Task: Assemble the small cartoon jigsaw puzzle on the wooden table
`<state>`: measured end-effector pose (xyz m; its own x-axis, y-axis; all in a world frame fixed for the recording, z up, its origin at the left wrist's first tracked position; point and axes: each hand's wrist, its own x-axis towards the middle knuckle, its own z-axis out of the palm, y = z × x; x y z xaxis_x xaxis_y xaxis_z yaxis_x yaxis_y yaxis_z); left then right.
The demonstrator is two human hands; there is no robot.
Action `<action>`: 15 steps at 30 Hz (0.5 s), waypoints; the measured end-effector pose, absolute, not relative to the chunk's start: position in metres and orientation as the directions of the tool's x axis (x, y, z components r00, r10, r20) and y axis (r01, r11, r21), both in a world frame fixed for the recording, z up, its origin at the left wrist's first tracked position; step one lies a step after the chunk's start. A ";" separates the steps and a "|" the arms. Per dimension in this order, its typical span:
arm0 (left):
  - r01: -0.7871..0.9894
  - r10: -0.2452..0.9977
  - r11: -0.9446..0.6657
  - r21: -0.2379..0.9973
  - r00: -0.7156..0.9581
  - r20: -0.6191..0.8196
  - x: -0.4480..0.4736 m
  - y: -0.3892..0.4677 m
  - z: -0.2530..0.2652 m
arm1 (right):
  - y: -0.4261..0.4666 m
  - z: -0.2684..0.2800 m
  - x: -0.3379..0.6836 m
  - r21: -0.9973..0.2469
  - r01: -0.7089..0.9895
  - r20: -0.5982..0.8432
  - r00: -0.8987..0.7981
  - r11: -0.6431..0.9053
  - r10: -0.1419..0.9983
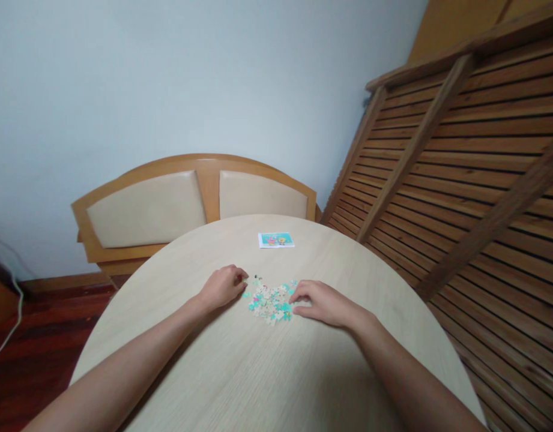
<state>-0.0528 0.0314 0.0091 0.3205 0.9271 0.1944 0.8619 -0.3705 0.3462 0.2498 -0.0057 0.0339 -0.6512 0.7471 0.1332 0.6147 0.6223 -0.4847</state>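
Note:
A loose pile of small jigsaw puzzle pieces, turquoise, white and a few pink, lies on the round pale wood table. At the pile's left edge is my left hand, its fingers curled together; a small greenish puzzle piece shows at the fingertips. My right hand rests at the right side of the pile, thumb and forefinger apart, fingertips close to the turquoise pieces. I see nothing held in it. Beyond the pile lies a picture sheet with cartoon figures on turquoise.
Behind the table stands a wooden headboard with cream padded panels, against a pale wall. A large slatted wooden frame leans along the right side. A white cable hangs at the far left above the dark red floor.

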 end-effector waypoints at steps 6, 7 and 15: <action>0.732 0.819 -0.569 0.375 0.466 0.335 -0.039 0.022 0.009 | -0.004 0.037 0.251 -0.501 0.647 0.131 -0.601 0.575 0.789; 0.715 0.804 -0.592 0.373 0.487 0.342 -0.037 0.021 0.007 | -0.004 0.037 0.253 -0.484 0.660 0.137 -0.591 0.574 0.795; 0.661 0.778 -0.628 0.409 0.528 0.341 -0.033 0.022 -0.001 | -0.003 0.037 0.259 -0.406 0.704 0.124 -0.590 0.583 0.798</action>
<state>-0.0332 0.0222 -0.0005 0.5277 0.7778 0.3414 0.6615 -0.6285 0.4092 0.2587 -0.0025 0.0369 -0.5896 0.7982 0.1236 0.7040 0.5829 -0.4058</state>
